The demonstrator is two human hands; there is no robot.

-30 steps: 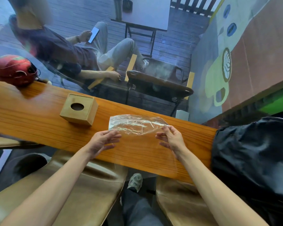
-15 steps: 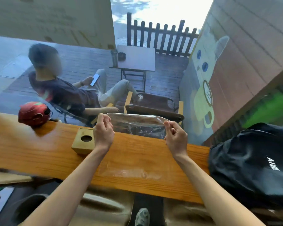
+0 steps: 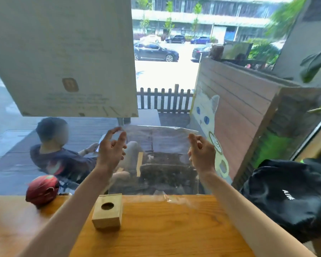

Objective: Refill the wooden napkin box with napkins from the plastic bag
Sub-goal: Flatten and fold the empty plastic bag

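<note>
The left hand point(image 3: 112, 147) pinches 1 top corner of the clear plastic bag point(image 3: 163, 160), other fingers spread; the right hand point(image 3: 202, 152) grips the other corner. Half a second ago the bag's top was just above the wooden napkin box point(image 3: 107, 210); now it hangs high above it, stretched flat, with no napkins visible inside. The box sits untouched below the left wrist, so refilling has probably not started.

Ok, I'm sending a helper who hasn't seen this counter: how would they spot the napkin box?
Find the long wooden counter along the window. Between the red helmet at its left and the black bag at its right stands a small wooden box. Only it has a round hole on top.
</note>
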